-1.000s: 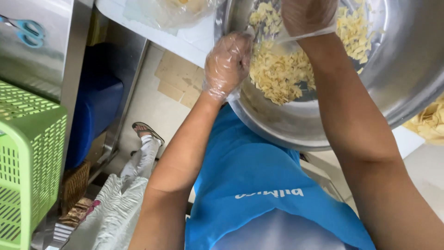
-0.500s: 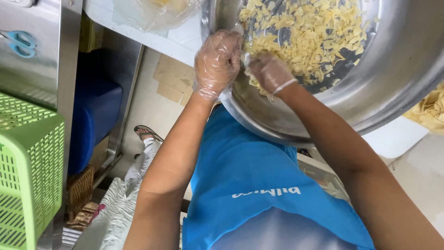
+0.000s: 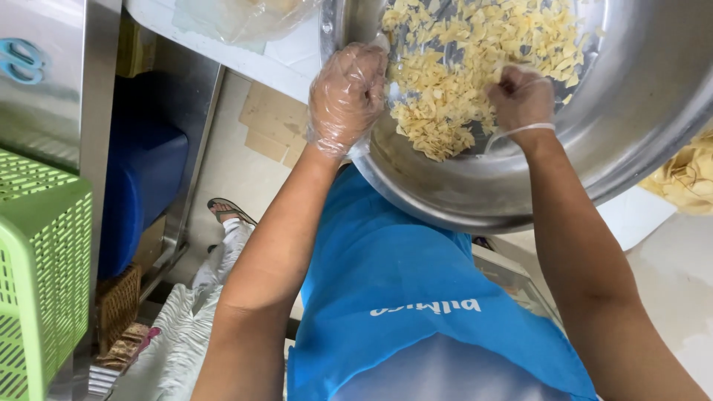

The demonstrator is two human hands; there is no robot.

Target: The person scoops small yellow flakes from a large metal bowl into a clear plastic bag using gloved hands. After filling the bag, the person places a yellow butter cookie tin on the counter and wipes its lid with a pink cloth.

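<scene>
A large steel bowl (image 3: 475,200) is tilted toward me at the edge of a white counter (image 3: 278,63). It holds a heap of pale yellow flakes (image 3: 460,59). My left hand (image 3: 345,96), in a thin clear glove, grips the bowl's near rim on the left. My right hand (image 3: 521,96), also gloved, is inside the bowl with its fingers curled into the flakes. Both forearms reach up from my blue shirt (image 3: 416,297).
A green slotted basket (image 3: 37,282) stands at the left, next to a blue container (image 3: 141,186) under a steel shelf. Blue-handled scissors (image 3: 18,59) lie on top. A clear plastic bag (image 3: 238,15) sits on the counter. More yellow pieces (image 3: 683,178) lie at the right. A sandalled foot (image 3: 226,212) is below.
My right hand came down from the bowl's far side, swept through the flakes near the left rim, then moved to the middle. The flakes are spread wider. My left hand stayed on the rim.
</scene>
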